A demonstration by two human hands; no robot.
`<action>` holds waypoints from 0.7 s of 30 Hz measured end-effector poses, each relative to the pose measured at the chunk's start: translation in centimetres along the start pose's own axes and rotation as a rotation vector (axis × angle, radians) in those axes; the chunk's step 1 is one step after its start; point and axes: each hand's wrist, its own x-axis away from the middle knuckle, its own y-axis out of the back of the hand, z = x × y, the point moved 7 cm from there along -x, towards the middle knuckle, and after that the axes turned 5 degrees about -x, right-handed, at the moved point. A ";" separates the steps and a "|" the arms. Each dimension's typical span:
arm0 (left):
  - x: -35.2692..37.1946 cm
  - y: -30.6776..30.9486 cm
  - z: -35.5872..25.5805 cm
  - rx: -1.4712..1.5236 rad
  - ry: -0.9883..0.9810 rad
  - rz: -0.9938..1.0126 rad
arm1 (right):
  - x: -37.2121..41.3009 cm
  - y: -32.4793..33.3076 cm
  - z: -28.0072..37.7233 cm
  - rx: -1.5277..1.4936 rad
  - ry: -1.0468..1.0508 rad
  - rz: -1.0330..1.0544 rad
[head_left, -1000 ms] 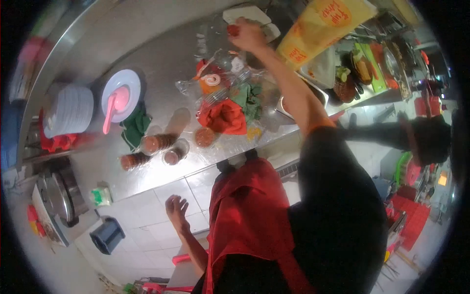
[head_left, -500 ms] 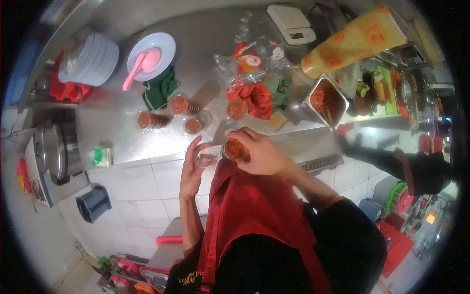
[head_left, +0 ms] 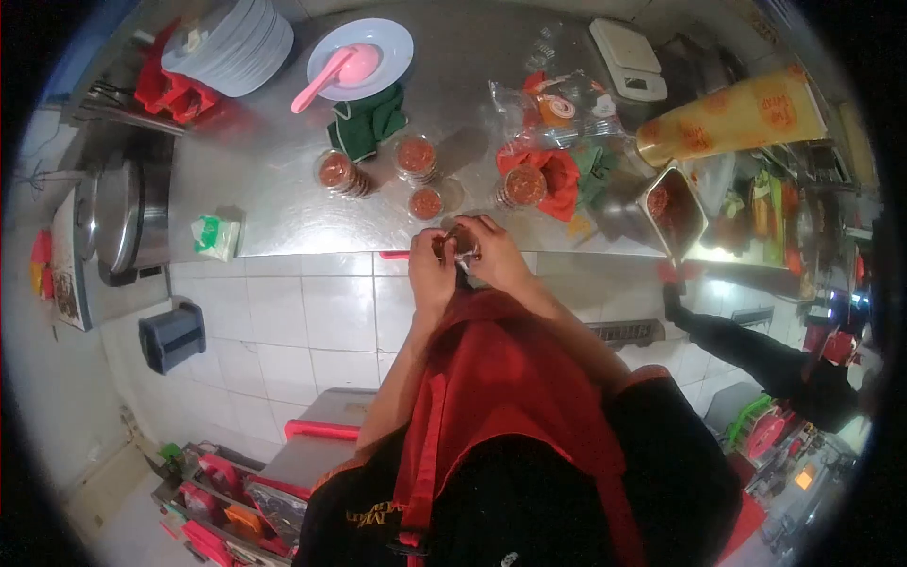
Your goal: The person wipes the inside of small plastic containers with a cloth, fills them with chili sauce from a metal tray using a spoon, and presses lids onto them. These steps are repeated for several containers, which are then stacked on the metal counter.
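Both hands meet on one small round cup [head_left: 456, 244] of red sauce. My left hand [head_left: 432, 274] has its fingers closed around the side, and my right hand [head_left: 491, 255] is curled over the top and grips it, just off the front edge of the steel counter [head_left: 312, 248]. It is perhaps the step of pressing a clear lid on, but I cannot see it well. This needs even pressure around the rim. Similar filled plastic cups [head_left: 416, 154] stand behind on the shiny metal, near a soft red cloth [head_left: 564, 175].
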 end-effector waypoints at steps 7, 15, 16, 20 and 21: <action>0.0 0.5 0.3 0.035 0.049 -0.098 | 2.8 -1.9 -5.1 -0.346 -0.200 -0.215; 0.3 0.5 1.2 0.433 0.123 0.112 | 3.0 -1.1 -5.3 -0.583 -0.477 -0.340; 0.2 0.6 1.3 0.389 0.132 0.134 | 2.9 -1.3 -5.3 -0.618 -0.471 -0.337; -0.1 0.0 2.6 0.367 0.271 0.210 | 3.0 -1.4 -5.3 -0.751 -0.596 -0.302; -0.3 -0.1 2.7 0.369 0.272 0.209 | 2.9 -1.3 -5.4 -0.751 -0.596 -0.300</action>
